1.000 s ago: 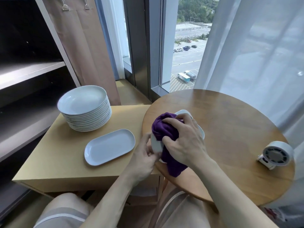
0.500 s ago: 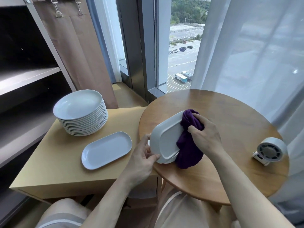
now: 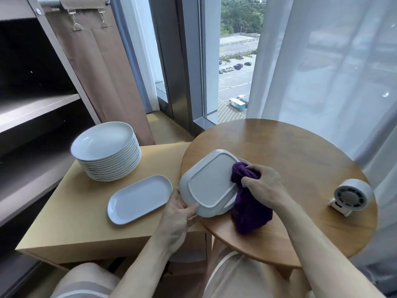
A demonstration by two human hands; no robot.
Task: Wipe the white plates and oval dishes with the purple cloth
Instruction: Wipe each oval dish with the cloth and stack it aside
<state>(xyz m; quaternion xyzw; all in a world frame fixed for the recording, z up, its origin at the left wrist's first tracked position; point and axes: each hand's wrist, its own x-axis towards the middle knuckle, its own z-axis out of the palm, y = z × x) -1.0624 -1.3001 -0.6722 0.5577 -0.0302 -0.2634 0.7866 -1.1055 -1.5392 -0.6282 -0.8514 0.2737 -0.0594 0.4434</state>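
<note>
My left hand point(image 3: 179, 208) grips the near-left rim of a white oval dish point(image 3: 209, 183), tilted so its underside faces me, above the left edge of the round wooden table point(image 3: 300, 168). My right hand point(image 3: 263, 182) grips the bunched purple cloth point(image 3: 249, 203) against the dish's right edge; the cloth hangs down onto the table. Another white piece peeks out behind the dish's far right rim. A second oval dish point(image 3: 139, 198) lies flat on the pale side table point(image 3: 75, 220). Behind it stands a stack of white plates point(image 3: 107, 150).
A small white round fan point(image 3: 352, 194) stands near the round table's right edge. Dark shelving point(image 3: 32, 104) runs along the left, a brown curtain point(image 3: 103, 78) hangs behind the plates, and a sheer white curtain point(image 3: 322, 61) hangs at right. My knees are below the tables.
The dish has turned from edge-on behind the cloth to underside facing me. My right hand and the cloth slid from the dish's top to its right edge.
</note>
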